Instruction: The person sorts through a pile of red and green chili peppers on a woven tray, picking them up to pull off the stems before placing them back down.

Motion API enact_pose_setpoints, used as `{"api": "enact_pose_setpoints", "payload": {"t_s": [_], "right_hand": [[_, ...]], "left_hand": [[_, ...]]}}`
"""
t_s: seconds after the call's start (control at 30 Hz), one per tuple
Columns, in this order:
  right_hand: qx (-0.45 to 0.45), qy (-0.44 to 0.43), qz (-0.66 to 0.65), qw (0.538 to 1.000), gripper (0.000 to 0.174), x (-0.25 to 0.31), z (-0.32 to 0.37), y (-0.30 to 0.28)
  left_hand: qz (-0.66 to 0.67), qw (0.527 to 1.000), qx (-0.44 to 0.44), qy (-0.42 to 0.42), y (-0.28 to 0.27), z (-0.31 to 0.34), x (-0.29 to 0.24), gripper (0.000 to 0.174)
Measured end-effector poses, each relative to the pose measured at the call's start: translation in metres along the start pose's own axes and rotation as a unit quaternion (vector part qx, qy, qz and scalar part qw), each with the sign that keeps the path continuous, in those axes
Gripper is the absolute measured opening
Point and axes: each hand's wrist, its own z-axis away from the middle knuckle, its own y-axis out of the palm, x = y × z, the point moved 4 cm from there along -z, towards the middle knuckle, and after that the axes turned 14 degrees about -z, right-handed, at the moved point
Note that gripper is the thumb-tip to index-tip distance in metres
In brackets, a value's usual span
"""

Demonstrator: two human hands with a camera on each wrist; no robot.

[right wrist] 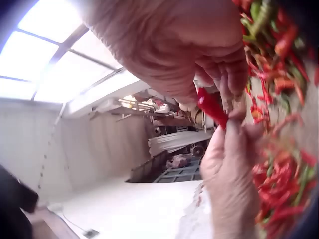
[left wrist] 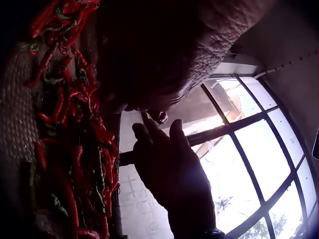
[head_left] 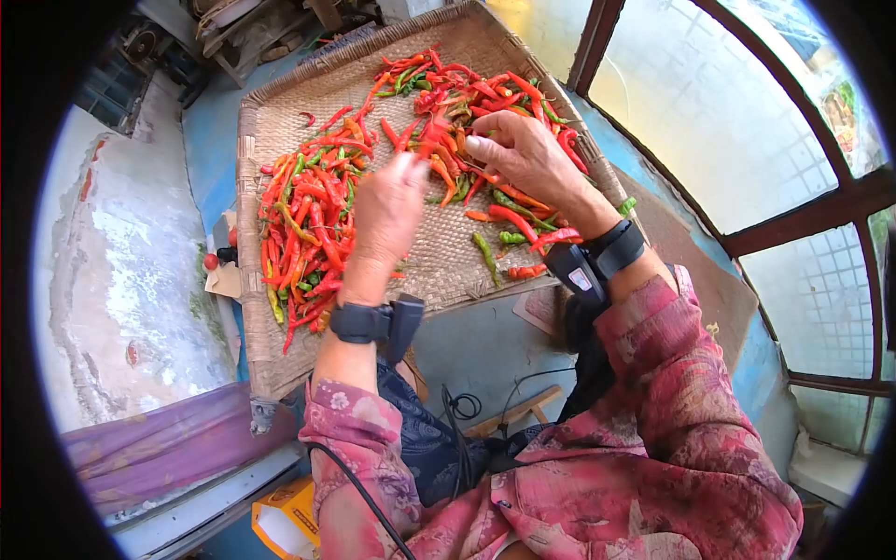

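Head view, tray (head_left: 448, 285): woven, pale tan, with a raised braided rim; carries two main heaps of peppers (head_left: 313, 210), slender, wrinkled, mostly red, some green and orange, too many to count.
Held pepper (head_left: 434, 138): one, red, blurred, above the tray between the hands.
Left hand (head_left: 387, 210): pinches the held pepper.
Right hand (head_left: 541, 168): just beside it, thumb and fingers bent and apart; contact not clear.
Clothing: pink patterned sleeves, two, with one black strap at each wrist.
Room: blue floor (head_left: 439, 341), worn white wall (head_left: 140, 243), dark-framed window (head_left: 691, 112).
Left wrist view: both hands in shadow; glossy red peppers on coarse weave; window bright behind.
Right wrist view: held pepper smooth and shiny, lower end in left fingertips; peppers blurred alongside.
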Motion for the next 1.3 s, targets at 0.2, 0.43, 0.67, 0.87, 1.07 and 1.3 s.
{"api": "enact_pose_setpoints", "payload": {"t_s": [0.2,0.43,0.67,0.87,1.07,1.3], "right_hand": [[0.144,0.041,0.385,0.911,0.045,-0.041,0.012,0.0],[0.142,-0.014,0.609,0.78,0.05,-0.068,0.029,0.043],[0.15,-0.042,0.489,0.858,0.029,-0.078,0.014,0.025],[-0.001,-0.043,0.295,0.955,0.022,-0.037,-0.005,-0.006],[-0.114,-0.006,0.061,0.992,0.03,-0.023,-0.023,-0.053],[-0.103,0.039,-0.186,0.976,0.035,0.009,-0.014,-0.041]], "left_hand": [[-0.196,0.956,-0.123,-0.182,-0.044,-0.015,0.075,0.025],[-0.22,0.943,-0.244,-0.049,-0.041,-0.008,0.056,0.033],[-0.158,0.967,-0.199,0.013,-0.025,0.004,0.035,0.024],[-0.092,0.988,-0.12,0.031,-0.002,0.008,0.023,0.019],[0.187,0.977,0.097,-0.02,0.039,0.015,-0.001,0.027],[0.277,0.956,0.095,0.0,0.049,0.016,-0.02,0.051]]}}
